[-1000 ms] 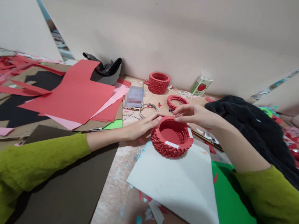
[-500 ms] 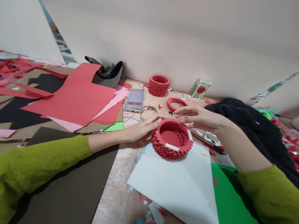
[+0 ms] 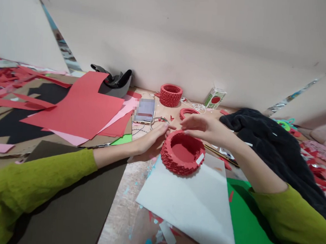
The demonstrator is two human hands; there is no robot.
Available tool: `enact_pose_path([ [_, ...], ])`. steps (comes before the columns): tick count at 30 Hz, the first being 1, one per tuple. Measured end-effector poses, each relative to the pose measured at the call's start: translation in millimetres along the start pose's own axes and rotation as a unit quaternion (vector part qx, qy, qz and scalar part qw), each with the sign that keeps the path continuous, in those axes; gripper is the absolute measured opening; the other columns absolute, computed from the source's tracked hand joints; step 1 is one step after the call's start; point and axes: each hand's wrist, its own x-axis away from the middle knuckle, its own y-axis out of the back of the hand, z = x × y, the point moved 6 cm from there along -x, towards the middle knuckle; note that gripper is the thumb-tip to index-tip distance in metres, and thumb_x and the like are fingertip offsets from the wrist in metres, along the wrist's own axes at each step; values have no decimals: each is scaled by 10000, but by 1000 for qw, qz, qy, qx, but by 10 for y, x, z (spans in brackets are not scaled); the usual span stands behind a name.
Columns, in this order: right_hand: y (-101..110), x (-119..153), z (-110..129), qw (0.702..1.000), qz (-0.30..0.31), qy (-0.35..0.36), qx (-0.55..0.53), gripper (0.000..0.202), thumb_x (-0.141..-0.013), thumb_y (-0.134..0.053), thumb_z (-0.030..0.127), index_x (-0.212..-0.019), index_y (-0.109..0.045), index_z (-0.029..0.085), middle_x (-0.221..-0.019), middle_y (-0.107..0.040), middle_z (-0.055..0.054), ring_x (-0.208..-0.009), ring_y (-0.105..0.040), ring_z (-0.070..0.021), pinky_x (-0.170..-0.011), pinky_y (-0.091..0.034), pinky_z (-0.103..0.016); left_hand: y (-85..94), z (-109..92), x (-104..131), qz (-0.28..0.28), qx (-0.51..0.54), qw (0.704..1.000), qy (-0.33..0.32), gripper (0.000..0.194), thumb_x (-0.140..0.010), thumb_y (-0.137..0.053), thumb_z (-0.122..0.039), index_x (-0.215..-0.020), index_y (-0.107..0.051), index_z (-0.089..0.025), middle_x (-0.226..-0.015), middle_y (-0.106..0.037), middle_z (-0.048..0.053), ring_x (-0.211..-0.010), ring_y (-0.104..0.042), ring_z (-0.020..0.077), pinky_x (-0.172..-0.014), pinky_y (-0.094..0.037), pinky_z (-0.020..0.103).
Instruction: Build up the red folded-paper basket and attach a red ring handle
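Presently, a red bowl [image 3: 174, 168] sits at the far end of a white board [image 3: 184, 206], upon a stained wooden table [image 3: 125, 209] before a pale wall [image 3: 169, 43]. The left hand [image 3: 148, 140], its fingers nearly straight, lies at its left side; the right hand [image 3: 203, 128], fingers curved and parted, reaches its far rim; whether either grips is unclear.

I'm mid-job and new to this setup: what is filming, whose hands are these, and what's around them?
There's no machine: one camera on a person's head looks forward and down at their own bare hands. The left hand is beside the back left of a red paper ring-shaped bowl; the right hand, fingers parted, is at its far rim. Whether either grips it is hard to tell. The bowl rests on a white sheet. Around it lie red paper on the left, a green sheet and dark cloth on the right, and another red ring behind.
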Motion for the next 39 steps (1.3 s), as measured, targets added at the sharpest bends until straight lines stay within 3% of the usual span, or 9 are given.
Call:
enact_pose_path([
  [4,83,-7,82,988,-44,34,146,164,-878,-620,314,-890,-732,195,-882,-732,-54,-798,-655,-193,-741,-481,-328,-10,9,8,5,27,1000,5,478,-916,-493,-585,-1205,-570,-214,-1209,-641,91,-1065,-598,216,-888,-462,339],
  [6,97,6,104,977,-35,26,207,164,-871,-639,304,-867,-755,189,-818,-733,-49,-730,-643,-186,-690,-456,-317,-31,16,6,28,40,999,6,477,-932,-479,-565,-1251,-572,-224,-1292,-619,94,-1163,-564,234,-961,-425,358],
  [13,22,29,113,978,-39,-14,203,142,-858,-643,230,-907,-760,166,-845,-748,-45,-739,-653,-175,-673,-468,-295,-72,63,-21,108,76,991,6,516,-952,-436,-562,-1306,-582,-217,-1270,-651,103,-1167,-580,248,-963,-407,357],
  [18,0,36,73,974,-40,-45,216,173,-864,-624,255,-906,-769,170,-835,-743,-54,-710,-635,-182,-621,-445,-304,-50,96,-27,106,77,991,14,470,-959,-442,-537,-1289,-592,-238,-1258,-658,82,-1113,-604,221,-946,-408,341],
  [23,-57,48,149,967,-13,-24,253,194,-881,-592,237,-923,-768,166,-831,-730,-67,-696,-621,-178,-599,-417,-289,-89,64,-30,119,89,989,-2,446,-952,-470,-526,-1237,-628,-222,-1198,-683,80,-1078,-612,206,-926,-415,324],
  [30,-146,5,232,932,-1,-39,362,162,-852,-594,131,-877,-754,137,-832,-720,-94,-738,-632,-202,-617,-404,-289,-49,86,-15,85,73,994,13,449,-944,-472,-544,-1235,-624,-238,-1243,-658,76,-1092,-599,211,-887,-427,311],
  [36,-125,26,228,964,-20,43,263,172,-870,-587,160,-879,-759,158,-845,-731,-78,-760,-636,-192,-677,-454,-301,-55,65,-15,86,74,994,9,454,-940,-482,-539,-1227,-633,-221,-1193,-679,85,-1043,-617,210,-883,-439,316],
  [39,-115,26,218,972,-33,44,227,180,-872,-586,171,-872,-766,159,-844,-742,-73,-743,-643,-193,-680,-474,-308,-58,63,-17,90,78,993,9,457,-937,-483,-543,-1223,-640,-223,-1136,-702,78,-978,-633,200,-870,-446,319],
])
